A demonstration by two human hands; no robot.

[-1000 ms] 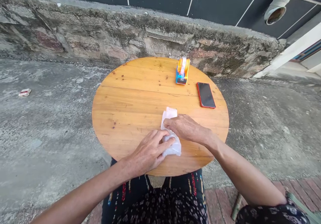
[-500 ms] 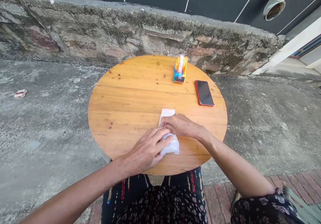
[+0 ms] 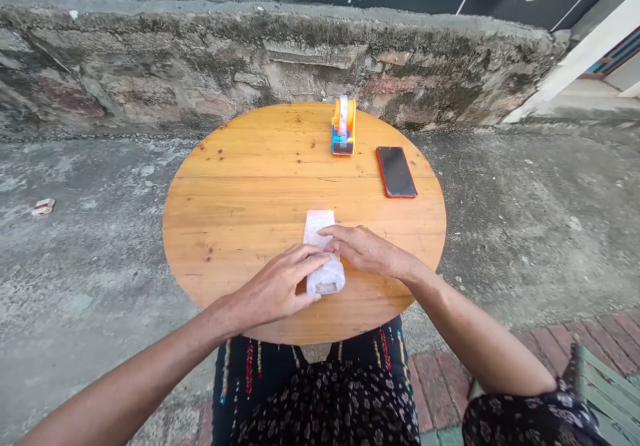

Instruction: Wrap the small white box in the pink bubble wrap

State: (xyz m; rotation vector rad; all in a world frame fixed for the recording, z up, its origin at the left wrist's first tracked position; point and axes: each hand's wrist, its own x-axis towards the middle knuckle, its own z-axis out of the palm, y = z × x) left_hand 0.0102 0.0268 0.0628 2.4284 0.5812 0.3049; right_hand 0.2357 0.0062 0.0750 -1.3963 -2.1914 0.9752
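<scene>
A small bundle in whitish translucent plastic wrap (image 3: 327, 279) lies near the front of the round wooden table (image 3: 240, 199). A flat strip of the wrap extends from its far side, and a greyish end of something inside shows at the near side. My left hand (image 3: 280, 279) steadies the bundle from the left, with fingers across its top and the thumb at its lower left edge. From the right, my right hand (image 3: 367, 249) reaches over the strip, its fingers stretched and apart, the lower fingertips at the fold. The wrapped item itself is mostly hidden.
A yellow and blue tape dispenser (image 3: 343, 127) with a tape roll stands at the table's far side. A red-edged phone (image 3: 397, 171) lies to its right. Beyond the table runs a stone wall base (image 3: 225, 66). Part of a green slatted seat (image 3: 605, 386) shows at lower right.
My right hand has loosened its bent fingers and stretched them out over the strip. My left hand has slid a little off the bundle's near end, baring it. The view has shifted slightly.
</scene>
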